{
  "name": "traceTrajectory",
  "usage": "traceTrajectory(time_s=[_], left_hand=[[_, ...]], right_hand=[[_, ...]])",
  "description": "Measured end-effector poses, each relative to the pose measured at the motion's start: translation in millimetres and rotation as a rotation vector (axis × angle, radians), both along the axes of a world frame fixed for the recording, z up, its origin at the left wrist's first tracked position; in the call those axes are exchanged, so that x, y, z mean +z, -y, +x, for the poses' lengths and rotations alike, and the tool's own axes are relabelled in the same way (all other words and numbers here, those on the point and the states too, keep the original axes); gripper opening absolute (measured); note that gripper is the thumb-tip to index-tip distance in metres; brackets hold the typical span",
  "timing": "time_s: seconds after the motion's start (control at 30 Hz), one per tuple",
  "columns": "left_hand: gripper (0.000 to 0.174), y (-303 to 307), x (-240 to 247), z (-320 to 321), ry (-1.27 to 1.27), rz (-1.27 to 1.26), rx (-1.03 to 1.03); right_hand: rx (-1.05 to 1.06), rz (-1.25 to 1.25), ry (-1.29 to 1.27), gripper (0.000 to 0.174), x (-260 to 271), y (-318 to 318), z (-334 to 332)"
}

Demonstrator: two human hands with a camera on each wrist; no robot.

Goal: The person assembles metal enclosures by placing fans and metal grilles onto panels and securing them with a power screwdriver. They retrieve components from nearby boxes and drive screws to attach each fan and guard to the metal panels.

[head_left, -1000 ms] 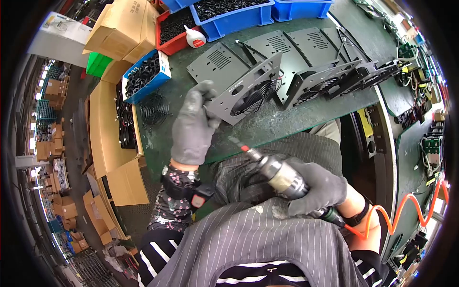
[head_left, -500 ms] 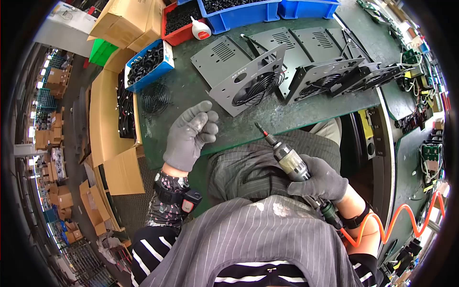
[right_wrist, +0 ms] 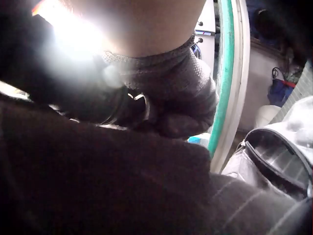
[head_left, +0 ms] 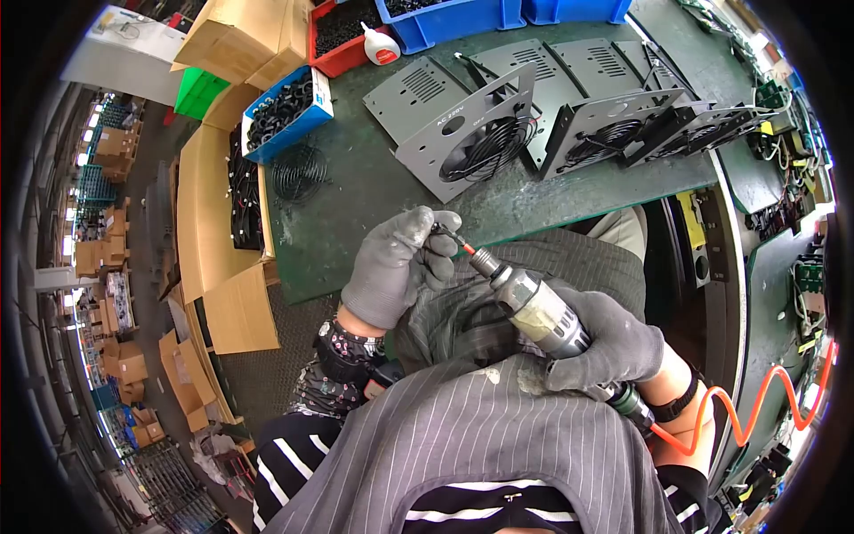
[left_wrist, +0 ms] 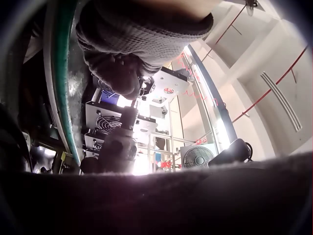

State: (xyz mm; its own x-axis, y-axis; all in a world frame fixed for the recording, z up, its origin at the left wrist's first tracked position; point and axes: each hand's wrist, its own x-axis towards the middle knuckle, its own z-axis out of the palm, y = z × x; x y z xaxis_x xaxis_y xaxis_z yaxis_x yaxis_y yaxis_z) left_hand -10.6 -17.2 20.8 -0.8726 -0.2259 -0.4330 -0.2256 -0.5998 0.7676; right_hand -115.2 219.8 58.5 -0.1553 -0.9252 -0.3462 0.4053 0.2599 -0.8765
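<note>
My gloved right hand [head_left: 614, 343] grips a pneumatic screwdriver [head_left: 538, 307] with an orange coiled hose [head_left: 747, 414] at its rear. Its bit points up and left, to the fingertips of my gloved left hand [head_left: 387, 267]. Left thumb and fingers pinch a small dark piece [head_left: 438, 229] at the bit's tip, too small to identify. In the left wrist view the screwdriver [left_wrist: 120, 147] meets those fingers too. Beyond the hands, a grey metal panel [head_left: 422, 153] marked AC 220V, with a black fan guard [head_left: 494, 147], leans upright on the bench.
More grey fan panels [head_left: 614, 133] stand along the green bench [head_left: 347, 231] to the right. A loose wire fan guard [head_left: 300, 172] lies left, near a blue box of black parts [head_left: 289, 116]. Behind are a red bin [head_left: 342, 58], a white bottle [head_left: 381, 46] and blue bins [head_left: 458, 27].
My left hand has drawn back from the fan panel, then come right to the screwdriver's tip. The screwdriver has stayed in my right hand, its bit now meeting the left fingers.
</note>
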Motion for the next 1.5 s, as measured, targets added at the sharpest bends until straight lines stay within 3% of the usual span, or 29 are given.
traceTrajectory(time_s=[0.03,0.27,0.33,0.37,0.4,0.6,0.67,0.73,0.83,0.9,0.93,1.03,1.07,1.13,1.17,1.2,1.27,1.33,1.5], left_hand=[[0.033,-3.9,1.1,-2.2,0.002,-0.038,0.017],[0.036,-17.6,4.2,-11.6,-0.003,-0.139,0.058],[0.036,-17.9,3.3,-14.1,-0.024,-0.394,0.021],[0.034,-17.8,4.7,-14.9,-0.005,-0.412,0.018],[0.034,-17.2,4.1,-14.4,-0.035,-0.424,0.016],[0.026,-14.2,-0.1,-12.8,-0.154,-0.302,0.033],[0.031,-15.9,1.5,-10.0,-0.233,-0.329,0.040],[0.044,-21.3,-4.8,-3.9,-0.366,-0.414,-0.103],[0.050,-20.2,-34.4,-3.0,-0.428,-0.238,-0.112],[0.059,-25.9,-37.7,-1.4,-0.292,-0.639,-0.004],[0.059,-30.1,-34.2,-2.9,-0.275,-0.628,0.011],[0.064,-39.2,-13.2,-14.4,-0.334,-1.269,0.021],[0.064,-39.2,-14.5,-17.0,-0.322,-1.263,0.017],[0.063,-33.4,-31.0,-24.7,-0.191,-1.681,-0.024],[0.061,-17.8,-70.1,-31.6,-0.277,-1.868,0.038],[0.046,-15.6,-74.4,-34.0,-0.173,-1.884,-0.018],[0.034,-11.0,-77.8,-37.7,0.040,-1.772,-0.091],[0.030,-16.9,-59.0,-38.7,0.016,-1.853,-0.041],[0.027,-19.9,-43.6,-41.1,-0.029,-1.945,0.055]], right_hand=[[0.017,0.048,0.046,0.079,1.6,0.6,-0.2],[-0.030,0.030,0.179,0.071,-3.0,-8.5,2.2],[-0.021,-0.044,0.188,0.068,-0.3,-7.5,-1.6],[-0.027,-0.103,0.129,0.048,4.8,-6.2,-3.7],[-0.029,-0.118,0.136,0.045,2.5,-6.3,-3.4],[0.057,-0.147,0.201,0.061,-20.7,-11.0,-6.1],[0.084,-0.165,0.223,0.065,-13.7,-9.4,-8.3],[0.121,-0.197,0.168,0.070,-12.4,-9.6,-13.2],[0.088,-0.195,0.087,0.077,5.7,-11.0,-28.7],[-0.013,-0.193,-0.072,0.075,26.8,-3.4,-36.2],[0.010,-0.104,0.019,0.069,38.9,0.5,-41.0],[-0.154,-0.248,-0.266,0.071,45.3,37.8,-47.0],[-0.144,-0.248,-0.358,0.072,55.0,49.7,-48.9],[-0.206,-0.286,-0.403,0.071,59.8,71.7,-45.2],[-0.229,-0.291,-0.516,0.070,54.6,80.0,-46.6],[-0.251,-0.296,-0.630,0.070,49.3,87.0,-47.8],[-0.245,-0.263,-0.615,0.071,52.8,95.5,-44.3],[-0.277,-0.271,-0.498,0.068,53.3,102.2,-41.0],[-0.301,-0.211,-0.730,0.066,47.8,104.8,-41.6]])
